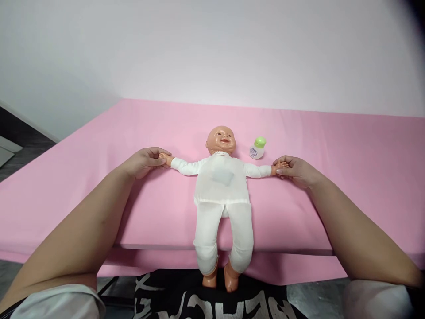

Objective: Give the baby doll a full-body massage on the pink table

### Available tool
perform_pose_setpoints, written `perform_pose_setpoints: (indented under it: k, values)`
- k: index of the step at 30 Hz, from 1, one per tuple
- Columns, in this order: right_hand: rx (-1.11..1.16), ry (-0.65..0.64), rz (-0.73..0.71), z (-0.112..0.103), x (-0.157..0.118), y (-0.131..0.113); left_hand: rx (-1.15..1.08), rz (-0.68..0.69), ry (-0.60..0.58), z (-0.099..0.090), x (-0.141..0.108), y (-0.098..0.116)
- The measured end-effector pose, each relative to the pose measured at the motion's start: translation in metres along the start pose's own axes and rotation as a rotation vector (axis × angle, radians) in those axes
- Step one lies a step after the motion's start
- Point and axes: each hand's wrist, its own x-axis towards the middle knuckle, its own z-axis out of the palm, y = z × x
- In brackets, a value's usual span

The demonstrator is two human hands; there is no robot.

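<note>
A baby doll [222, 186] with a cloth body in white lies on its back, head away from me, its arms stretched out to both sides. My left hand [146, 161] is closed in a pinch around the doll's hand on the left. On the other side, my right hand [295, 170] grips the doll's other hand between thumb and fingers. The doll's feet hang past the table's front edge, close to my dark clothing. A small clear bottle with a green cap [258, 148] stands to the right of the doll's head, touched by neither hand.
The doll and bottle rest on a table with a pink cover [159, 212], whose front edge lies just before me. A pale wall [232, 53] rises behind it. Dark floor [26, 150] shows at the far left.
</note>
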Motion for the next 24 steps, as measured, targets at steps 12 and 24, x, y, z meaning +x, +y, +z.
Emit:
perform_pose_setpoints:
  k: [12,24]
  values:
    - [-0.228,0.205,-0.001,0.009,0.009,0.008,0.068,0.013,0.142,0.007,0.008,-0.004]
    - [0.244,0.080,-0.195,0.013,0.000,-0.003,-0.210,0.019,-0.078,0.002,-0.007,0.005]
